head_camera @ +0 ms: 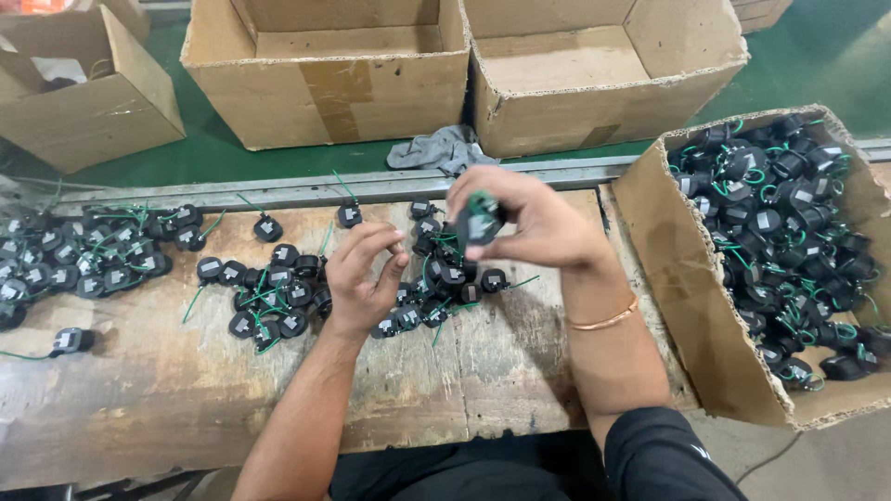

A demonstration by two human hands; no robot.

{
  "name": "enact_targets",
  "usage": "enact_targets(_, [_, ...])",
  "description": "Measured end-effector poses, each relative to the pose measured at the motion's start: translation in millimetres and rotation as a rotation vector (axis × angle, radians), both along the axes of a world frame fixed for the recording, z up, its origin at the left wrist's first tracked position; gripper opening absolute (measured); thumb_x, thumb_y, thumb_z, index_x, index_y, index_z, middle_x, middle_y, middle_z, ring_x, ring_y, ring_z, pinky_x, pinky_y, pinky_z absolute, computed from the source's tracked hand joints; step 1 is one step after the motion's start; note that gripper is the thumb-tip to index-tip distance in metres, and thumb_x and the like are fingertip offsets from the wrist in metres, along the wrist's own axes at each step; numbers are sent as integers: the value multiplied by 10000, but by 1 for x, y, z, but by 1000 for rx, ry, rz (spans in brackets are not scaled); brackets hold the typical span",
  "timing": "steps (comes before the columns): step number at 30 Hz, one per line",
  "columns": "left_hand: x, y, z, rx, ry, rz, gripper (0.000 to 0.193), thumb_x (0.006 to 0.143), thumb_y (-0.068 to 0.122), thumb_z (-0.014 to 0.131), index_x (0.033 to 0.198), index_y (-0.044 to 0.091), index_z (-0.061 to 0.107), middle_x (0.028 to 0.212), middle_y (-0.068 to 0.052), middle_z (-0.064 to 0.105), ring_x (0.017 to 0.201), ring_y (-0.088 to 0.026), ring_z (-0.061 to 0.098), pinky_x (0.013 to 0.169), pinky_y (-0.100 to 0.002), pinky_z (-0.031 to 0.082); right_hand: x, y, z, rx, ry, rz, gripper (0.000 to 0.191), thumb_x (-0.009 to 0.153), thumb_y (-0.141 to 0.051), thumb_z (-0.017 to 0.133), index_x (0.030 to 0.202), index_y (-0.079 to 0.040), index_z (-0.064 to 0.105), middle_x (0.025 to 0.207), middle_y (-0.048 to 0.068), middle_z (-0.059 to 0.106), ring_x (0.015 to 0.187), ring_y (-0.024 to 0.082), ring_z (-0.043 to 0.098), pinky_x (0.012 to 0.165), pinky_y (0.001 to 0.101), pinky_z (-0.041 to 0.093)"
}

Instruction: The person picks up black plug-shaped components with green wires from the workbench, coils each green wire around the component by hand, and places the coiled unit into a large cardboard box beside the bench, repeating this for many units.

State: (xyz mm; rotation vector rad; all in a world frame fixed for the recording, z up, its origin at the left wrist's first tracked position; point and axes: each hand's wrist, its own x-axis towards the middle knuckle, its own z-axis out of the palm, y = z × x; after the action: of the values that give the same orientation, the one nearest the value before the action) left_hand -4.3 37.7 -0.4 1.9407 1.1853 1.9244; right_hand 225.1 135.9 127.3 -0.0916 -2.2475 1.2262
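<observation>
My right hand is raised above the worn wooden bench and pinches a small round black part with a green wire between its fingertips. My left hand hovers palm-up just left of it, fingers curled and apart, holding nothing I can see. Below both hands lies a loose heap of the same black parts with green wires. A gold bangle circles my right wrist.
A second pile of black parts covers the bench's left end. An open cardboard box full of such parts stands at the right. Three more open cardboard boxes and a grey rag sit beyond a metal rail.
</observation>
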Motion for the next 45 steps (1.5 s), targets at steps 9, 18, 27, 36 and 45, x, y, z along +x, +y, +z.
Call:
enact_targets(9, [5, 5, 7, -327, 405, -250, 231, 850, 112, 761, 1075, 70, 725, 1154, -89, 728, 1118, -306, 669, 950, -401, 541, 130, 28, 9, -893, 1120, -146, 436, 977, -20, 628, 1378, -99, 475, 1360, 153, 547, 1251, 261, 581, 1080, 397, 524])
enact_targets(18, [-18, 8, 12, -417, 411, -510, 357, 770, 228, 842, 1065, 69, 722, 1156, -80, 716, 1141, -297, 651, 997, -411, 510, 292, 101, -60, -886, 1759, -9, 814, 820, -179, 658, 1479, 170, 332, 1373, 259, 472, 1283, 365, 526, 1152, 417, 495])
enact_targets(27, [-26, 13, 3, -473, 419, -458, 261, 678, 52, 873, 923, 100, 795, 997, -19, 735, 1039, -246, 653, 918, -381, 515, 262, 89, -63, -329, 1433, -391, 548, 955, -228, 628, 1440, -9, 499, 1307, 139, 603, 1087, 175, 643, 952, 237, 574])
enact_targets(36, [-31, 10, 3, -401, 255, -433, 183, 758, -27, 806, 919, 47, 762, 957, -76, 784, 937, -244, 748, 841, -345, 582, 93, 9, 7, -344, 1053, -242, 421, 1046, -132, 667, 1441, -98, 523, 1177, 95, 693, 907, 165, 695, 771, 274, 600])
enact_targets(45, [-30, 3, -10, -27, -110, -120, 185, 850, -123, 767, 976, 5, 722, 1009, -134, 774, 974, -220, 770, 871, -331, 628, -15, -22, -8, 271, -316, -246, 871, 733, -155, 846, 1490, -37, 433, 1201, 134, 705, 935, 255, 727, 808, 389, 574])
